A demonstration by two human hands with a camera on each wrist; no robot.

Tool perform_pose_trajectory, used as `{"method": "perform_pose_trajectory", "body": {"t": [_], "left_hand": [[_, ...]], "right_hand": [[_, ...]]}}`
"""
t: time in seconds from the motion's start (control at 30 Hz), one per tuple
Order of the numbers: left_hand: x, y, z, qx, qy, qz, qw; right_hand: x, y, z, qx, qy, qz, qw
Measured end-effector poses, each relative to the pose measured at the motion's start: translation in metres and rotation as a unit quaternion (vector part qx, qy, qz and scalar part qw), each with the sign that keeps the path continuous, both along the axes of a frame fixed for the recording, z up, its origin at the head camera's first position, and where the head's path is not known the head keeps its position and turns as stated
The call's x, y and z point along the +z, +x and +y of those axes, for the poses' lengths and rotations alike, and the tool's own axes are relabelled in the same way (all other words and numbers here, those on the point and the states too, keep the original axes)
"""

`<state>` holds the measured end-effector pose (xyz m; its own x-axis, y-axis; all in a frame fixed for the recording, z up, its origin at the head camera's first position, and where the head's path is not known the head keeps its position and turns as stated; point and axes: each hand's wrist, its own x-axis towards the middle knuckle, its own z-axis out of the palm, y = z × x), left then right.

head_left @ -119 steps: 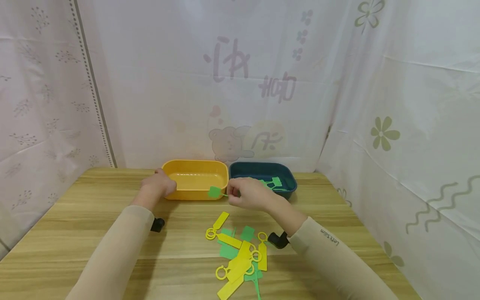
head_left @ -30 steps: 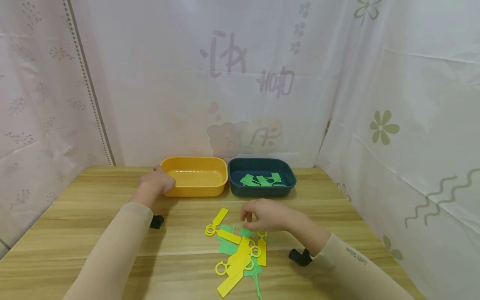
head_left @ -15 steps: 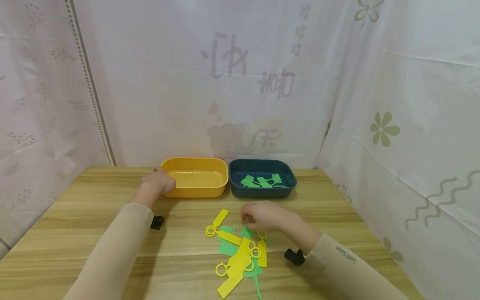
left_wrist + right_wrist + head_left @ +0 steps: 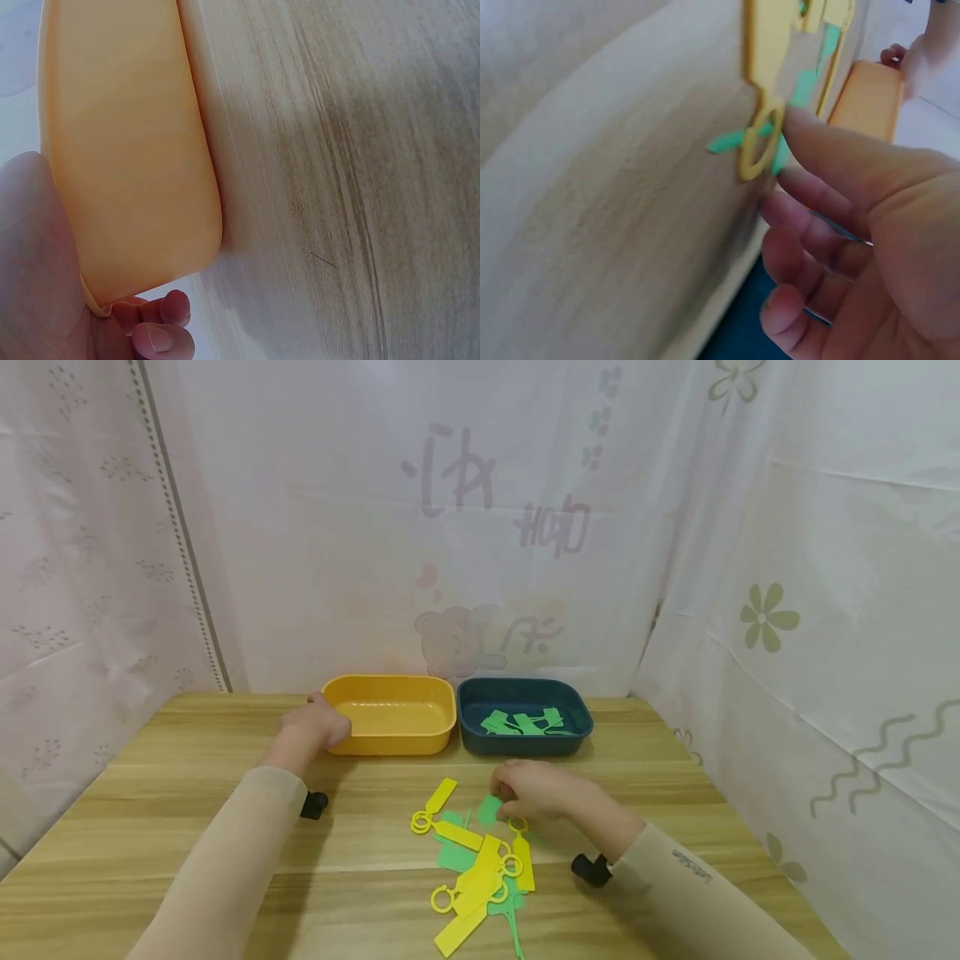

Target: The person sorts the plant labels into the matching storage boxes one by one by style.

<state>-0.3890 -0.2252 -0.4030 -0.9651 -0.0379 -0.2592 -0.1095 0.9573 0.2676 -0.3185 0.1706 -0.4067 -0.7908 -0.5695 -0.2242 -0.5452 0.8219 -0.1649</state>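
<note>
At the left end of the yellow box (image 4: 390,745), my left hand (image 4: 315,724) grips the rim; the left wrist view shows the fingers (image 4: 161,339) curled at its corner. My right hand (image 4: 536,789) is over the top right of a pile of flat plastic tags. Its thumb and forefinger pinch a green tag (image 4: 489,810), whose strip (image 4: 780,156) passes under the ring of a yellow tag (image 4: 523,864). The other fingers of that hand are loosely bent. More yellow tags (image 4: 480,885) overlap green tags (image 4: 456,857) on the table.
A dark blue box (image 4: 525,744) stands to the right of the yellow one, with several green tags (image 4: 528,724) inside. Both boxes sit at the back of the wooden table (image 4: 360,860), before a patterned curtain (image 4: 337,527).
From beside the blue box, where it held a green tag, my right hand has come down to the pile. Just now the pinched green tag and the yellow tag beside it have shifted slightly. My left hand stays put.
</note>
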Motion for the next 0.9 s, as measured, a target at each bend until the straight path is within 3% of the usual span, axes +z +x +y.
{"method": "perform_pose_trajectory", "body": {"t": [0.43,0.73,0.9], "left_hand": [[0.000,0.001,0.000,0.003,0.001,0.007,1.0000],[0.002,0.003,0.002,0.003,-0.001,0.009,1.0000],[0.002,0.004,0.002,0.004,-0.001,0.012,0.9999]], "right_hand": [[-0.005,-0.009,-0.014,-0.023,0.012,0.047,0.9986],[-0.009,-0.007,-0.038,-0.049,0.075,0.099,0.9910],[-0.006,-0.006,-0.049,-0.059,0.100,0.101,0.9881]]}}
